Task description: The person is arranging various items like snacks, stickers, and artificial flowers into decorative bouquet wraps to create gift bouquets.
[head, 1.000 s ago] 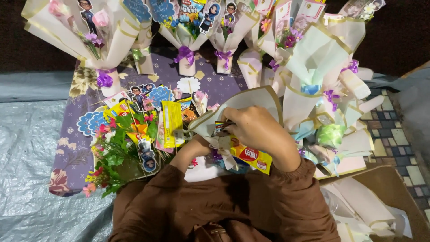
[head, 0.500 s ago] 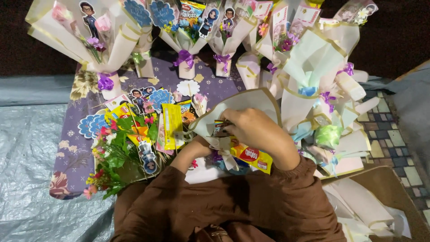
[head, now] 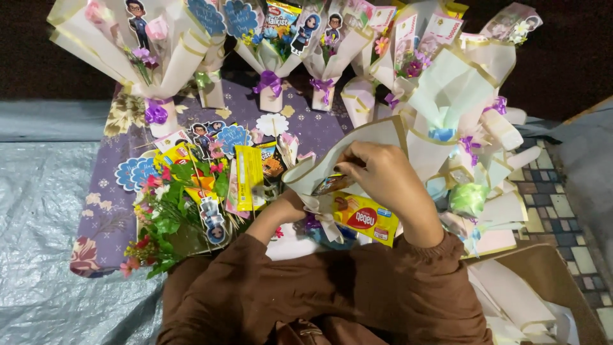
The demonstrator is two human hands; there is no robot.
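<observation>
Paper cone: a cream wrapping-paper cone (head: 357, 150) with a gold edge sits at the middle of the scene, just in front of the person, over the purple patterned cloth (head: 121, 191).
Handling: it looks light, thin and easily creased; the best hold is probably the gathered neck, where the cream ribbon bow (head: 322, 214) ties it, not the flared rim.
Axis: the long axis runs from the tied neck, near and left, up to the open mouth, far and right; the mouth tilts away from the person.
Right hand: the right hand (head: 383, 176) has its grip pinched together on a small dark snack packet (head: 329, 185) at the cone's mouth.
Left hand: the left hand (head: 287, 207) is closed around the neck of the cone, mostly hidden beneath it.
Just beside: a yellow snack pack (head: 367, 217) lies against the neck, under the right wrist.
Left: a bunch of artificial flowers (head: 169, 217) with yellow packets and cartoon cut-outs.
Far and right: finished bouquets (head: 460, 96) stand in rows.
Near right: a cardboard box (head: 543, 281) of paper.
</observation>
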